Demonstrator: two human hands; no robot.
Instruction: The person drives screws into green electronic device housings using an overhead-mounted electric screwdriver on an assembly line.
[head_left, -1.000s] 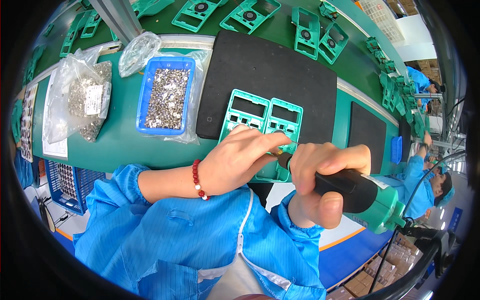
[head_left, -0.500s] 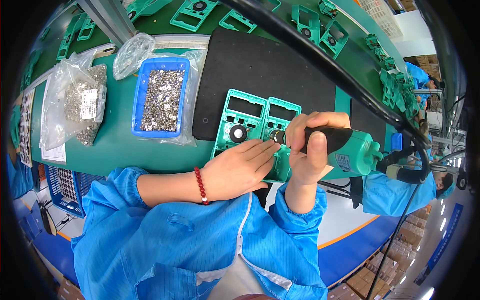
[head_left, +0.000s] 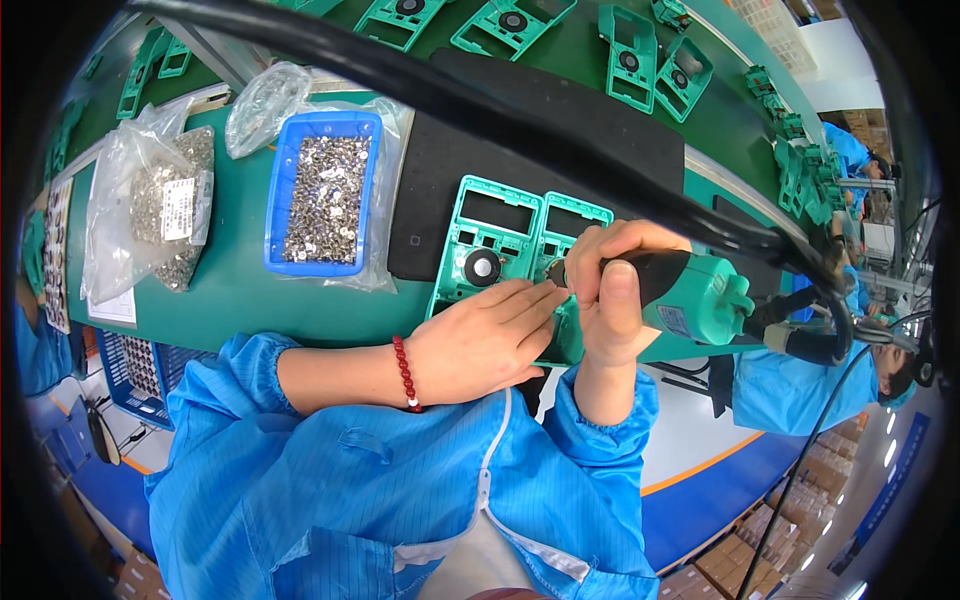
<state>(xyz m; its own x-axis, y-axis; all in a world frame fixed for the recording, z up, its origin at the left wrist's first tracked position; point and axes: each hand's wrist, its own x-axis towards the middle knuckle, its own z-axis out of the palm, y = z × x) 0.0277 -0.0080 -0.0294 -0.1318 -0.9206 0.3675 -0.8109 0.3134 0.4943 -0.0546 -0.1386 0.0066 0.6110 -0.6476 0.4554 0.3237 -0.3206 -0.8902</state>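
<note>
In my right hand (head_left: 615, 300) is a green and black electric screwdriver (head_left: 708, 300), its tip pointing left and down at the parts. My left hand (head_left: 495, 335) lies flat, fingers stretched out over the lower part of two green plastic housings, fingertips close to the screwdriver's tip. The left housing (head_left: 500, 238) carries a round black speaker (head_left: 482, 267) below a rectangular window. Beside it, the right housing (head_left: 572, 200) is partly covered by both hands. Where the screwdriver's tip meets the part is hidden by my fingers.
Left of the black mat (head_left: 430, 150) stands a blue tray (head_left: 282, 190) full of small screws (head_left: 325, 205). Bags of metal parts (head_left: 165, 215) lie farther left. A thick black cable (head_left: 480, 113) crosses above the mat. More housings (head_left: 628, 62) lie beyond. A co-worker in blue (head_left: 800, 390) is at right.
The cable has swung to the left and lower over the mat. Housings at the back have shifted right. The screwdriver has moved slightly left; my left hand stays over the housings.
</note>
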